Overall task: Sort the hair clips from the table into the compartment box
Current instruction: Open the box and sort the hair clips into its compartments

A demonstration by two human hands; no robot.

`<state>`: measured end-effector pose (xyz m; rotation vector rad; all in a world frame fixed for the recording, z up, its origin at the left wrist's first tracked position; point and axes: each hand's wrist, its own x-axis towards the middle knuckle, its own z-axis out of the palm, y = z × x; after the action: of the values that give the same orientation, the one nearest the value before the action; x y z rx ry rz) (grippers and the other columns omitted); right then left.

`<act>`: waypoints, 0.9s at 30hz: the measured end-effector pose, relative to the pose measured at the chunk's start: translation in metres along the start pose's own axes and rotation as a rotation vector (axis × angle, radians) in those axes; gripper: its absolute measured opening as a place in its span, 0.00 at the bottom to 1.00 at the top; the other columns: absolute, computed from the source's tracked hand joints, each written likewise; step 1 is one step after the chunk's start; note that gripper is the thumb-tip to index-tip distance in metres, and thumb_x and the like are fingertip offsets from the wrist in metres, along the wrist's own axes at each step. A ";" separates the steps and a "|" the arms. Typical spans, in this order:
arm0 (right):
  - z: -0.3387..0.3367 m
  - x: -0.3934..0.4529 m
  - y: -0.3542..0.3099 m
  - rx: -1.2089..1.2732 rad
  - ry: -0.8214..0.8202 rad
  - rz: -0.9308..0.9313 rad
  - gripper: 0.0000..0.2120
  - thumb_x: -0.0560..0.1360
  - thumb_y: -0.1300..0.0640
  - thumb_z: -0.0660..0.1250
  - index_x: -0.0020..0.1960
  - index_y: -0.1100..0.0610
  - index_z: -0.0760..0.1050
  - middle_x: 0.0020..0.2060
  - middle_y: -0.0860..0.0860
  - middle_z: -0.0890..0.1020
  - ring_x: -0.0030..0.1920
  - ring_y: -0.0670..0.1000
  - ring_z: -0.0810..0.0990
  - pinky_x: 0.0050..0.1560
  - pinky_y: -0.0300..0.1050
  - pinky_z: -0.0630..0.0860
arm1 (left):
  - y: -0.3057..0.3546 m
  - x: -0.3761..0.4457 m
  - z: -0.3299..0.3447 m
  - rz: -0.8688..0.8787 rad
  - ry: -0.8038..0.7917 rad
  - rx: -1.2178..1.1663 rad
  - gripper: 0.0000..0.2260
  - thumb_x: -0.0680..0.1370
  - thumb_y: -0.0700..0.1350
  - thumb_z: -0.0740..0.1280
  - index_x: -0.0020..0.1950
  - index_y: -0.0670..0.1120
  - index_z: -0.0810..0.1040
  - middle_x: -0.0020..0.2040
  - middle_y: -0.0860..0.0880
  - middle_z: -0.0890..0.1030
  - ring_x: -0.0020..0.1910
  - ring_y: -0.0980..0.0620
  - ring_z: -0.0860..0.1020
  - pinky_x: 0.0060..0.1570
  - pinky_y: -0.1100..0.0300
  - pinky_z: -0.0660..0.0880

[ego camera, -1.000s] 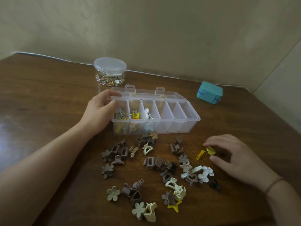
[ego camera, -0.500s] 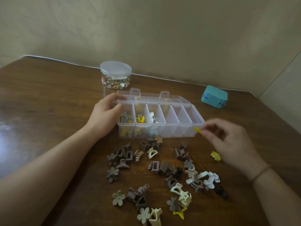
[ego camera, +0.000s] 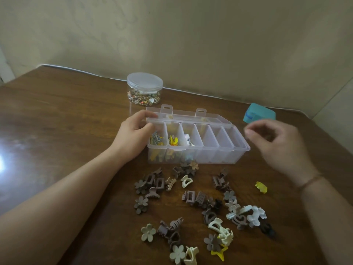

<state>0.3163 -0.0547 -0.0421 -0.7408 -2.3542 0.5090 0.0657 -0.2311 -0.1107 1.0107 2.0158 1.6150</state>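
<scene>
The clear compartment box (ego camera: 210, 156) stands open mid-table, its lid folded back. Its three leftmost compartments hold small clips, among them yellow ones (ego camera: 173, 140); the other compartments look empty. My left hand (ego camera: 131, 138) grips the box's left end. My right hand (ego camera: 277, 146) hovers, blurred, just beyond the box's right end, thumb and forefinger pinched together; I cannot make out a clip between them. Brown, grey, cream and white hair clips (ego camera: 191, 199) lie scattered in front of the box. One yellow clip (ego camera: 261, 187) lies alone at the right.
A clear lidded jar (ego camera: 144, 88) of small trinkets stands behind the box. A teal case (ego camera: 259, 113) sits at the back right near the wall. The wooden table's far edge meets the wall; a white cable runs along it.
My right hand picked a small yellow clip off the table, lifted it to the box's right end, and has now risen a little further. The left hand has stayed on the box.
</scene>
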 end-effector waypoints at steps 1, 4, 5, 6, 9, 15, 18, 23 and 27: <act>-0.011 -0.009 0.010 -0.034 -0.026 0.036 0.07 0.73 0.56 0.69 0.47 0.45 0.77 0.43 0.41 0.79 0.45 0.40 0.77 0.42 0.36 0.71 | 0.000 0.000 0.000 0.000 -0.003 -0.001 0.18 0.71 0.50 0.62 0.60 0.54 0.78 0.52 0.52 0.85 0.54 0.54 0.81 0.53 0.53 0.78; -0.027 -0.043 0.037 -0.135 -0.285 0.107 0.10 0.70 0.48 0.70 0.49 0.37 0.76 0.48 0.37 0.78 0.47 0.39 0.76 0.43 0.37 0.73 | 0.002 -0.001 0.000 0.003 -0.003 0.003 0.18 0.71 0.52 0.63 0.60 0.55 0.78 0.51 0.53 0.85 0.53 0.55 0.81 0.53 0.54 0.78; -0.027 -0.054 0.042 -0.185 -0.384 0.091 0.11 0.68 0.45 0.70 0.50 0.36 0.76 0.51 0.34 0.77 0.49 0.38 0.75 0.44 0.37 0.74 | 0.002 -0.001 0.000 0.002 0.000 0.004 0.19 0.70 0.52 0.63 0.60 0.55 0.78 0.51 0.54 0.84 0.53 0.56 0.81 0.52 0.55 0.77; -0.024 -0.063 0.046 -0.217 -0.455 0.073 0.12 0.68 0.43 0.70 0.51 0.36 0.76 0.52 0.32 0.75 0.52 0.36 0.74 0.45 0.36 0.74 | 0.002 -0.001 0.001 0.002 0.001 0.003 0.18 0.70 0.52 0.63 0.60 0.55 0.78 0.51 0.54 0.84 0.53 0.56 0.81 0.52 0.55 0.77; -0.016 -0.077 0.053 -0.232 -0.417 0.014 0.11 0.70 0.52 0.72 0.48 0.38 0.77 0.51 0.33 0.75 0.56 0.33 0.71 0.47 0.29 0.70 | 0.003 -0.002 0.001 0.004 0.009 0.003 0.17 0.71 0.52 0.63 0.59 0.55 0.78 0.52 0.53 0.85 0.53 0.55 0.81 0.51 0.54 0.77; -0.007 -0.056 0.036 -0.182 -0.090 -0.084 0.16 0.73 0.66 0.69 0.53 0.48 0.77 0.45 0.43 0.82 0.51 0.30 0.76 0.48 0.20 0.70 | 0.001 -0.001 0.000 0.011 0.007 0.011 0.15 0.75 0.49 0.64 0.60 0.54 0.78 0.52 0.52 0.85 0.53 0.55 0.81 0.47 0.57 0.76; 0.003 -0.027 -0.003 0.030 -0.017 -0.083 0.11 0.74 0.63 0.67 0.52 0.49 0.78 0.45 0.41 0.81 0.48 0.36 0.79 0.43 0.24 0.74 | -0.001 0.000 -0.001 0.013 0.007 0.015 0.13 0.78 0.45 0.64 0.61 0.53 0.78 0.52 0.52 0.85 0.53 0.54 0.81 0.49 0.55 0.78; 0.043 0.016 -0.047 0.191 -0.082 -0.176 0.08 0.75 0.62 0.68 0.49 0.50 0.80 0.42 0.43 0.83 0.43 0.42 0.82 0.42 0.34 0.78 | -0.003 0.002 0.000 0.011 0.014 0.024 0.12 0.79 0.42 0.64 0.61 0.54 0.78 0.52 0.51 0.85 0.53 0.56 0.81 0.47 0.58 0.76; 0.063 0.024 -0.042 0.039 -0.104 -0.175 0.10 0.74 0.61 0.69 0.47 0.45 0.78 0.39 0.37 0.78 0.42 0.33 0.76 0.40 0.24 0.71 | -0.001 0.001 0.001 0.009 0.024 0.029 0.13 0.79 0.41 0.64 0.61 0.53 0.78 0.50 0.52 0.85 0.51 0.57 0.81 0.47 0.59 0.77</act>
<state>0.2435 -0.0828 -0.0563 -0.4950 -2.4705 0.5261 0.0652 -0.2298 -0.1114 1.0171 2.0589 1.6138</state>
